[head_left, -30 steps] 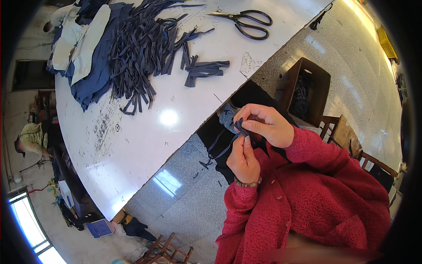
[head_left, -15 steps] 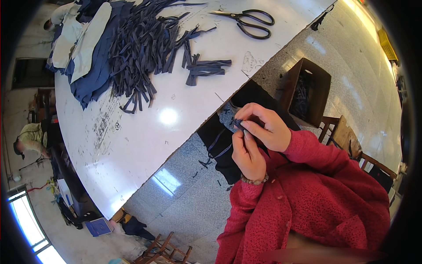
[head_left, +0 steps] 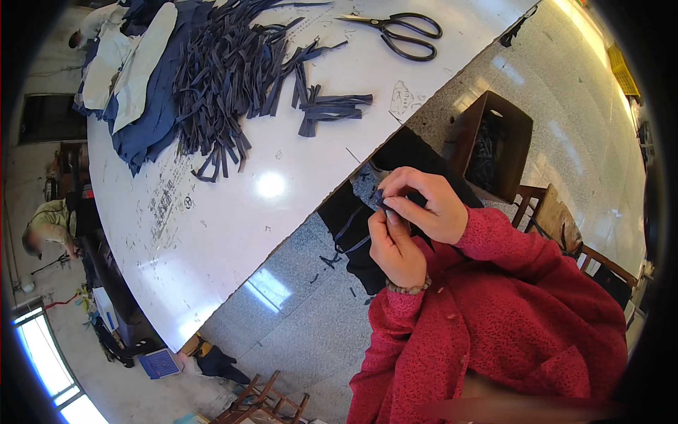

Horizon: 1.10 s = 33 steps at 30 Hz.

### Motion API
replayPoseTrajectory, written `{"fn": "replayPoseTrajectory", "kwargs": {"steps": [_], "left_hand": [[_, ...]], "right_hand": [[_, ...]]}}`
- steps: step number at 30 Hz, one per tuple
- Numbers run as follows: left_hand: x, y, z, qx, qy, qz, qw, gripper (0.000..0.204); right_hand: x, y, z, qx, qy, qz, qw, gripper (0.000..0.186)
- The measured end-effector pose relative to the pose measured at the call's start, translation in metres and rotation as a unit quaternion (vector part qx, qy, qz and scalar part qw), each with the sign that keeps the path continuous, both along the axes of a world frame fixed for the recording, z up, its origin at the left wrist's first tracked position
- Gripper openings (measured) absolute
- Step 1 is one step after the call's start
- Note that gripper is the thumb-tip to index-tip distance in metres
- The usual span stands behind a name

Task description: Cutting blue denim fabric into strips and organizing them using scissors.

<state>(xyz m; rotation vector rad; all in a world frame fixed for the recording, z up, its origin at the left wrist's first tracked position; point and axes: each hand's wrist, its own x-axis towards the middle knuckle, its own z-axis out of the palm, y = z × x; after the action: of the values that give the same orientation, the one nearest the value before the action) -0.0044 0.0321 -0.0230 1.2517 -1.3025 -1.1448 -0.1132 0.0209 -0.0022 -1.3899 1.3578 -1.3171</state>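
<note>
Close together above my lap, my left hand (head_left: 397,251) and my right hand (head_left: 429,203) pinch a small dark fabric strip (head_left: 385,205) between their fingertips. Most of that strip is hidden by the fingers. A beaded bracelet circles my left wrist. On the white table (head_left: 233,233), a small bundle of navy strips (head_left: 332,108) lies nearest my hands. Beyond it spreads a large tangled pile of navy strips (head_left: 222,78). Black-handled scissors (head_left: 406,35) rest on the tabletop near its far right edge, blades pointing left.
Navy fabric sheets (head_left: 152,141) and pale cut pieces (head_left: 145,78) lie at the far left of the table. A cardboard box (head_left: 519,152) holding dark scraps stands on the floor at right, beside a wooden chair (head_left: 558,219). Another person (head_left: 53,222) bends over at far left.
My fingers have shifted slightly on the dark strip, the left hand moving a little up and left. Everything on the table stays put.
</note>
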Motion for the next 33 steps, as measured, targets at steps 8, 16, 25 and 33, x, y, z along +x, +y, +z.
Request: {"fn": "replayPoseTrajectory", "kwargs": {"steps": [8, 16, 25, 33], "left_hand": [[0.005, 0.001, -0.003, 0.028, -0.005, -0.010, 1.000, 0.018], [0.004, 0.003, -0.001, 0.001, -0.032, -0.006, 0.999, 0.018], [0.006, 0.002, 0.007, 0.007, -0.056, -0.008, 0.998, 0.015], [0.007, 0.002, 0.005, -0.026, -0.080, -0.035, 0.996, 0.023]], "right_hand": [[0.002, 0.000, 0.003, 0.070, -0.086, 0.005, 0.994, 0.009], [0.005, 0.000, -0.001, 0.094, -0.153, 0.014, 0.984, 0.008], [0.008, 0.000, 0.001, 0.163, -0.311, -0.022, 0.936, 0.007], [0.009, -0.001, 0.001, 0.170, -0.358, -0.036, 0.918, 0.007]]}}
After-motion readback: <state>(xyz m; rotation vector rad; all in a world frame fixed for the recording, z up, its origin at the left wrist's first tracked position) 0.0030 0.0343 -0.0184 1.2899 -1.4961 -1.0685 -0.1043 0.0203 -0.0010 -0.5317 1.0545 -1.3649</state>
